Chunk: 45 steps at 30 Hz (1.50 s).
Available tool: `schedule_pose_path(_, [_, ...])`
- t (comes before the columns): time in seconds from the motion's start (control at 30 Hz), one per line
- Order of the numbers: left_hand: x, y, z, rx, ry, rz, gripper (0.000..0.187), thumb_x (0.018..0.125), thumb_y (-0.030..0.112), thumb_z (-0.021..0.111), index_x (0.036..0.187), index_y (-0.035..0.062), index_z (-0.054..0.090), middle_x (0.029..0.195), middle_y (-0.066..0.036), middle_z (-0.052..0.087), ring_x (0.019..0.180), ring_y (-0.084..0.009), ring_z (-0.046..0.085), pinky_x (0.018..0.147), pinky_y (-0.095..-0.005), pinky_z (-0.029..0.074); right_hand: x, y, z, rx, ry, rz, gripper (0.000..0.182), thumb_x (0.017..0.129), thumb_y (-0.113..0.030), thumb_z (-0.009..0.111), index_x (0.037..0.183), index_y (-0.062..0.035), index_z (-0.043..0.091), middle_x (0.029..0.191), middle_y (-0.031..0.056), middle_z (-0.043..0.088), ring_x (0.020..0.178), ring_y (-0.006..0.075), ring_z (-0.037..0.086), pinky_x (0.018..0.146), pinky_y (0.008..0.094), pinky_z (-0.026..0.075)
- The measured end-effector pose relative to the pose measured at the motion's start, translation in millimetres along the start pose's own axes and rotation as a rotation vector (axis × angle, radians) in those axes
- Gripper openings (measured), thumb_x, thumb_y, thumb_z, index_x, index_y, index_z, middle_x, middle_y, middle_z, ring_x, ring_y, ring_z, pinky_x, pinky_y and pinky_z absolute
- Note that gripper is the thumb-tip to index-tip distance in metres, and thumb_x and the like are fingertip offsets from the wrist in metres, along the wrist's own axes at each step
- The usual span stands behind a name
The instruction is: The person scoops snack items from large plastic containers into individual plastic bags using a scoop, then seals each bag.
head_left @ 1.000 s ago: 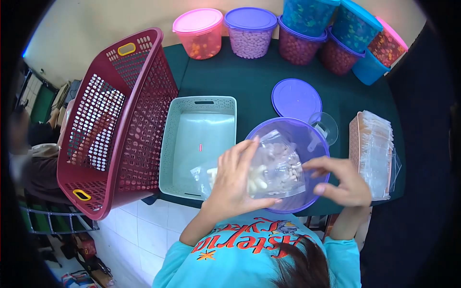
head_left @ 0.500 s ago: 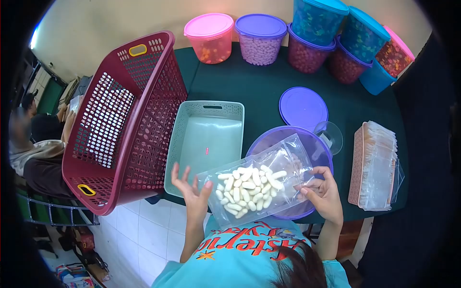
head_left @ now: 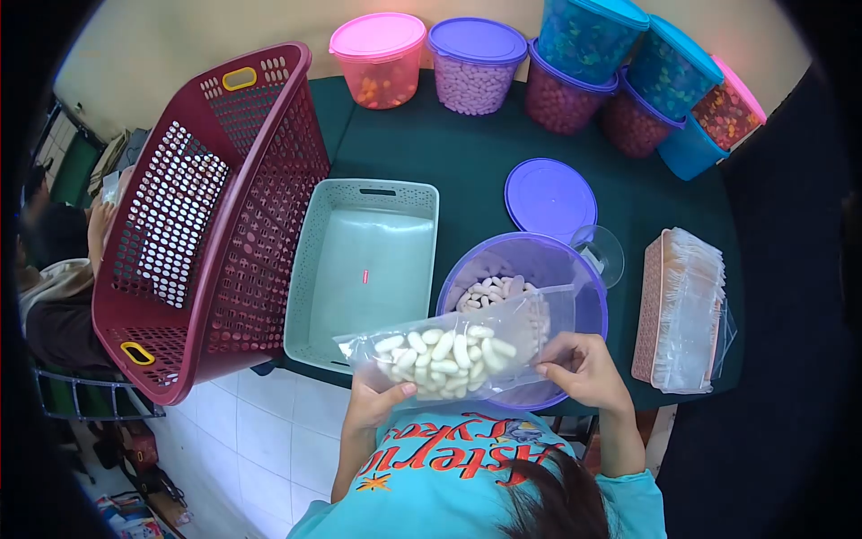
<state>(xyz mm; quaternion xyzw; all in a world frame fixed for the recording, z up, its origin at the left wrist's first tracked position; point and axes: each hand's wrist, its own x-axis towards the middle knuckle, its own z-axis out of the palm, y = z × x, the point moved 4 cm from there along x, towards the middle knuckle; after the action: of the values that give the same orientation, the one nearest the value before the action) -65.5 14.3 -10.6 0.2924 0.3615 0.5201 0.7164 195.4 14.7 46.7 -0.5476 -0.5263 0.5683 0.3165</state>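
A clear plastic bag (head_left: 530,328) partly filled with white oblong pieces (head_left: 444,359) is held tilted between my two hands. My left hand (head_left: 373,409) supports its left lower side, thumb in front and the other fingers hidden behind it. At its right end, my right hand (head_left: 588,373) pinches the edge between thumb and fingertips. Under the bag stands a round purple tub (head_left: 588,296) with more white pieces (head_left: 489,292) inside, partly covered by the bag.
Left of the tub is a pale green tray (head_left: 301,269), beside a big maroon basket (head_left: 269,242). A purple lid (head_left: 550,199) and a clear funnel-like item (head_left: 611,256) lie behind the tub. Flat bags (head_left: 687,314) fill a pink basket (head_left: 648,305). Lidded tubs (head_left: 480,76) line the back.
My left hand has gone from open, fingers spread beside the bag, to gripping its lower left side. The bag has tipped, and the pieces in the tub now show behind it.
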Motion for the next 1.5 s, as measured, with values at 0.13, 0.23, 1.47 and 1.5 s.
schedule_pose_path(0.13, [2,0,-1,0.033,0.006,0.041,0.064,0.062,0.000,0.071,0.117,-0.0034,0.039,0.110,-0.012,0.051,0.102,-0.0191,0.050,0.088,-0.0324,0.040,6,-20,-4,0.091,-0.050,-0.017,0.013,0.071,0.002,0.061,0.083,0.0048,0.058,0.080,0.0095,0.062,0.072,0.0097,0.057,0.063,0.0225,0.046])
schedule_pose_path(0.23, [3,3,3,0.031,0.015,0.039,0.063,0.061,0.002,0.072,0.116,-0.0042,0.040,0.110,-0.012,0.051,0.101,-0.0185,0.050,0.088,-0.0320,0.040,12,-28,-3,0.227,0.051,-0.065,0.014,0.072,0.001,0.061,0.085,0.0054,0.058,0.081,0.0107,0.062,0.073,0.0108,0.058,0.064,0.0230,0.047])
schedule_pose_path(1.47, [15,11,-2,0.199,-0.043,0.002,0.060,0.061,0.004,0.072,0.113,-0.0064,0.043,0.106,-0.013,0.054,0.097,-0.0188,0.053,0.085,-0.0314,0.042,47,-38,-4,0.184,0.104,-0.243,0.017,0.077,-0.004,0.057,0.091,0.0035,0.059,0.080,0.0066,0.061,0.073,0.0083,0.056,0.065,0.0215,0.045])
schedule_pose_path(1.5, [16,12,-2,0.195,-0.050,0.004,0.060,0.061,0.004,0.071,0.113,-0.0064,0.043,0.106,-0.013,0.054,0.097,-0.0190,0.053,0.085,-0.0317,0.042,46,-41,-4,0.189,0.113,-0.244,0.017,0.077,-0.004,0.057,0.091,0.0035,0.059,0.080,0.0066,0.061,0.073,0.0083,0.056,0.065,0.0215,0.045])
